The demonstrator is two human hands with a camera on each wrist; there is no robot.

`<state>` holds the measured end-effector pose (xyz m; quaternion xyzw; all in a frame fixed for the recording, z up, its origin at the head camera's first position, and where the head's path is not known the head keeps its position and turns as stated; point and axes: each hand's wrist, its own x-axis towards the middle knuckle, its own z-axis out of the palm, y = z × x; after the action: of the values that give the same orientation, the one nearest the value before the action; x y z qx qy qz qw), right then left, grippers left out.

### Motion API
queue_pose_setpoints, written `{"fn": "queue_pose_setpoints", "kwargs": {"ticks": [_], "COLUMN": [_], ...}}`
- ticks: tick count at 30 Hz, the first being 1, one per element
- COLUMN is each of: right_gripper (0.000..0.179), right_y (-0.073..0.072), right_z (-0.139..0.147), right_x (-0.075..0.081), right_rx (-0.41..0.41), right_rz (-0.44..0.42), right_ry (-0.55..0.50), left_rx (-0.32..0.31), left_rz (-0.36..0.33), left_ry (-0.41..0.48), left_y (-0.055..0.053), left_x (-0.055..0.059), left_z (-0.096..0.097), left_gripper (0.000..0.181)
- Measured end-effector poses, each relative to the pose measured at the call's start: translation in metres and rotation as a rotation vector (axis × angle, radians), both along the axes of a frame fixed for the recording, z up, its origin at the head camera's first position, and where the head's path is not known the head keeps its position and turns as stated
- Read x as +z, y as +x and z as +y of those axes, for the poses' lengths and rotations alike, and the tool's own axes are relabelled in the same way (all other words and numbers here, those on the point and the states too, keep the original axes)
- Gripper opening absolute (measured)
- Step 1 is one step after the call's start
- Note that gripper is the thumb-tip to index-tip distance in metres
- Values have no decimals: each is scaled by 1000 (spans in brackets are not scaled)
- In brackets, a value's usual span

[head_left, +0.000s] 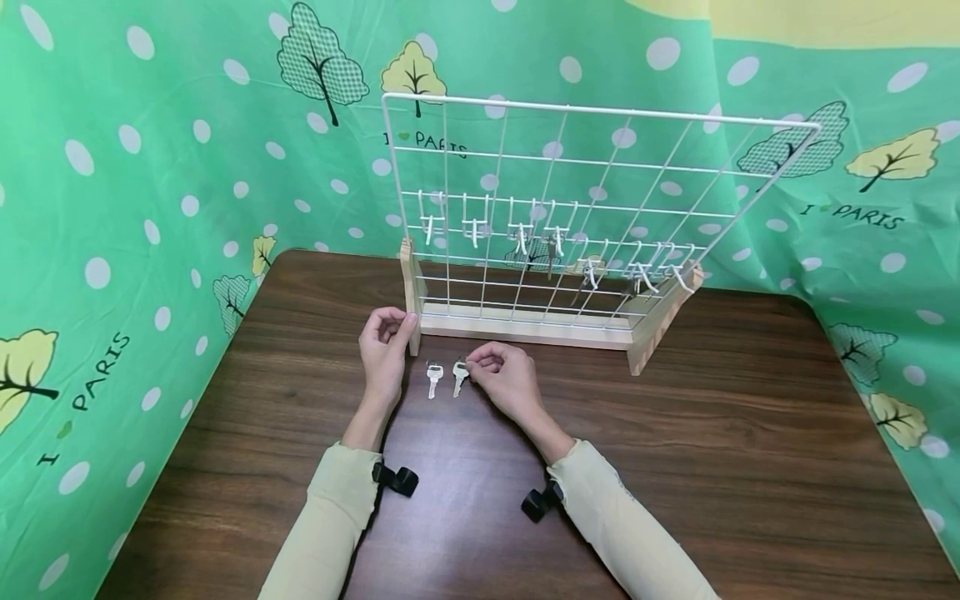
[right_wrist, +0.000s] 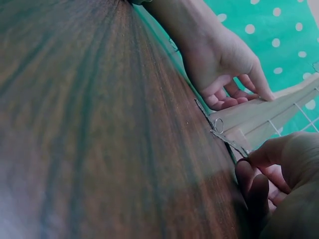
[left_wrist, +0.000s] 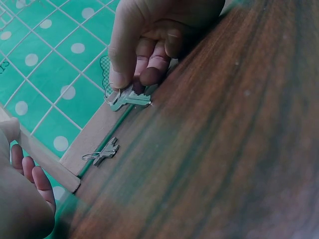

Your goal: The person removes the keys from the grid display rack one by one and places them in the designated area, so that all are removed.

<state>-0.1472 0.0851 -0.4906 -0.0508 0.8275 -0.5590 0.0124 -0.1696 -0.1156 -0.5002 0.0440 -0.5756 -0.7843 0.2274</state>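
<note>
Green dotted cloth (head_left: 232, 158) hangs behind, biggest thing in view; next the dark wood table (head_left: 750, 467), w/ the white wire rack (head_left: 600, 110) on it, wooden foot bar (head_left: 525, 327) along the bottom. L hand (head_left: 382, 358) is at the rack's L upright (head_left: 410, 287) – thumb tip touching it, fingers loosely bent, nothing seen in the grasp. R hand (head_left: 508, 382) pinches the R key (head_left: 461, 377) by its head, thumb to index, other fingers curled in (approx. no gap at the tips). Hooks (head_left: 475, 232) sit on the grid, some w/ hanging keys (head_left: 551, 260).

Smallest: the two keys in front of the foot bar. R key lies just L of the R fingertips – long axis roughly toward the person, head at the rack end, blade nearer the body. Can't tell if it's off the tabletop. L key (head_left: 434, 380) lies on the table, nearly parallel, just beside it, between both hands.
</note>
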Motion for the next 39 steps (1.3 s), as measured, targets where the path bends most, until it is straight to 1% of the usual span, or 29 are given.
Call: {"fn": "queue_pose_setpoints", "kwargs": {"ticks": [2,6,12,15,20,26,30,34,39], "right_gripper": [5,4,4,5,6,4,15,26,29], "right_y": [0,-1,-2,-2,-2,-2,-2,-1,0], "right_z": [0,0,-1,-2,-2,-2,-3,-4,-4], "right_x": [-1,-1,-1,0,0,-3,-5,-5,-5], "right_rx": [-7,-21,-19,-14,-5,5,-2,-6,-9], "right_rz": [28,58,90,112,147,155,178,210,206], "right_ry": [37,79,162,179,219,250,273,325,355], "left_rx": [2,3,4,7,6,6,5,3,2], "left_rz": [-2,0,5,2,0,2,2,3,4], "left_ry": [-3,-6,-6,-4,-6,-5,-9,-16,-16], "left_y": [0,0,-1,0,0,0,-1,-1,-1], "left_x": [0,1,1,0,1,1,0,-1,0], "left_z": [0,0,0,0,0,0,0,-1,0], "left_gripper": [12,10,16,16,11,11,11,11,12]}}
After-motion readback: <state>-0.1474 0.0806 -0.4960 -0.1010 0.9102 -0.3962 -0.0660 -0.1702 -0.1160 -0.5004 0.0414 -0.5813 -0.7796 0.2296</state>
